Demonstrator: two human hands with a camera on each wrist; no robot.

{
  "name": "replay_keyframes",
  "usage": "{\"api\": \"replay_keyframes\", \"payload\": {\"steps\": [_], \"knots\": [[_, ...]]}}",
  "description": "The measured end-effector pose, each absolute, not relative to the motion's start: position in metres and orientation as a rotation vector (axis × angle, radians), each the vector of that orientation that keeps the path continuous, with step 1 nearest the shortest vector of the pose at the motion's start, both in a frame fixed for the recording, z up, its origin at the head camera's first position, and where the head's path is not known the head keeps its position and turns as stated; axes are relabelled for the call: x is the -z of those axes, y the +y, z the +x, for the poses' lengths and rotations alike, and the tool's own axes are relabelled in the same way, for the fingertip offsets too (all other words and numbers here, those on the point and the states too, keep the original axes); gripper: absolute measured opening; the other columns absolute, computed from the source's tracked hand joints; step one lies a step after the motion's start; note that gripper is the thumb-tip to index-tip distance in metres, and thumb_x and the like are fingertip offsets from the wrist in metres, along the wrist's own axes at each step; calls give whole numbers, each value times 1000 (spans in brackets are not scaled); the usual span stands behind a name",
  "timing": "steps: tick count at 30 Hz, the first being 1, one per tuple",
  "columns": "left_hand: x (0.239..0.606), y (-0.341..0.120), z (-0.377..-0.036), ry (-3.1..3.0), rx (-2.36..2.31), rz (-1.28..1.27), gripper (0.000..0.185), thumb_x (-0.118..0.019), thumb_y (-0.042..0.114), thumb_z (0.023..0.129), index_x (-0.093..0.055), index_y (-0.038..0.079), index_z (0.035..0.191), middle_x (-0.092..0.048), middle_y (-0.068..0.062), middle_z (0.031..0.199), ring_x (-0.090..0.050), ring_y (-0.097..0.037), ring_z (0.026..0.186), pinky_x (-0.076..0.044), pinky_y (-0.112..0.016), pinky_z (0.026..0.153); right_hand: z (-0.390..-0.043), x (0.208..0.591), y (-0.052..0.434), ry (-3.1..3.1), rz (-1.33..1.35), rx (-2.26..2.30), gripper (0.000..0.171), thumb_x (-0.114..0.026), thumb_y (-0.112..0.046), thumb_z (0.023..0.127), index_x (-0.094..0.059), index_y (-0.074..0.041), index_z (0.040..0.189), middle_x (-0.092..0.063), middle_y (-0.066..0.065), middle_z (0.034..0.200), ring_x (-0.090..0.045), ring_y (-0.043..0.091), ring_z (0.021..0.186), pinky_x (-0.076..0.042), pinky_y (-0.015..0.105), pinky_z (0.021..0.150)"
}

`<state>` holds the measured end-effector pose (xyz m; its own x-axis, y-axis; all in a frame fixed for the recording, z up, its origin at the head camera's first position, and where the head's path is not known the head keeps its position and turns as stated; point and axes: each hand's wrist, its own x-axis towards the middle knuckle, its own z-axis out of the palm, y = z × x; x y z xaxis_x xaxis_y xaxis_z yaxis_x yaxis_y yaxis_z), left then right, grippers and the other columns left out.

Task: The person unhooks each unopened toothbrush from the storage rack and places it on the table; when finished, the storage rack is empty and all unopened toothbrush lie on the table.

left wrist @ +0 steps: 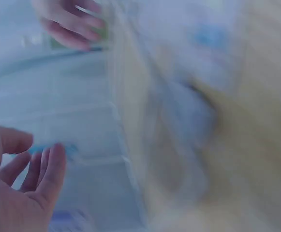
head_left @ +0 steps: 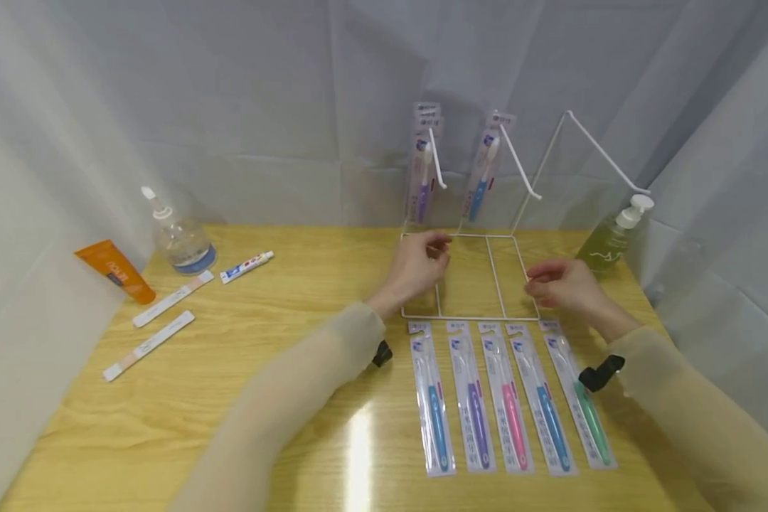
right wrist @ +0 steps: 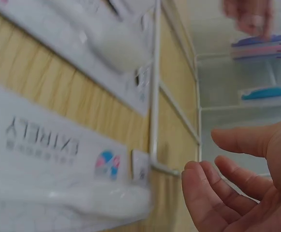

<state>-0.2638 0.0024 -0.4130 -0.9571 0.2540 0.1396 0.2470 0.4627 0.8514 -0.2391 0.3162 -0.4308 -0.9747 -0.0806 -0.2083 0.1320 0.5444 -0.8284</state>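
A white wire rack stands at the back of the wooden table, with two packaged toothbrushes hung on its hooks, one purple and one blue. My left hand hovers over the left of the rack's base with loosely curled fingers and holds nothing. My right hand is at the base's right edge, also empty. Several packaged toothbrushes lie in a row in front of the rack. The right wrist view shows my right hand's relaxed palm beside the rack wire. The left wrist view is blurred; my left hand looks relaxed.
At the left lie an orange tube, a clear pump bottle, a small toothpaste tube and two long white packs. A green pump bottle stands right of the rack. White cloth walls enclose the table.
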Motion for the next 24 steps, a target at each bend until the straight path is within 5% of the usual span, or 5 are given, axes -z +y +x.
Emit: {"api": "replay_keyframes", "payload": {"steps": [7,14,24], "knots": [[382,57,-285,2761,-1803,551,57,-75,8,103,-59,6,158,-67,-20,153,-68,-39,137,-64,-43,115,-248,447,326,2579,100,1333,54,-85,-1,91,-64,16,138,-79,8,104,-71,1,75,-69,20,70],[368,81,-313,2691,-2131,442,59,-73,4,103,-57,8,160,-62,-18,161,-59,-37,150,-50,-44,132,-253,452,327,2608,107,1296,53,-88,1,88,-67,14,134,-79,6,100,-69,1,72,-66,18,66],[358,100,-333,2523,-2225,122,49,-63,4,109,-61,13,157,-71,-12,151,-70,-27,138,-61,-36,119,-255,452,325,2626,99,1275,49,-85,6,88,-70,13,133,-79,25,113,-68,3,74,-66,18,65]]}}
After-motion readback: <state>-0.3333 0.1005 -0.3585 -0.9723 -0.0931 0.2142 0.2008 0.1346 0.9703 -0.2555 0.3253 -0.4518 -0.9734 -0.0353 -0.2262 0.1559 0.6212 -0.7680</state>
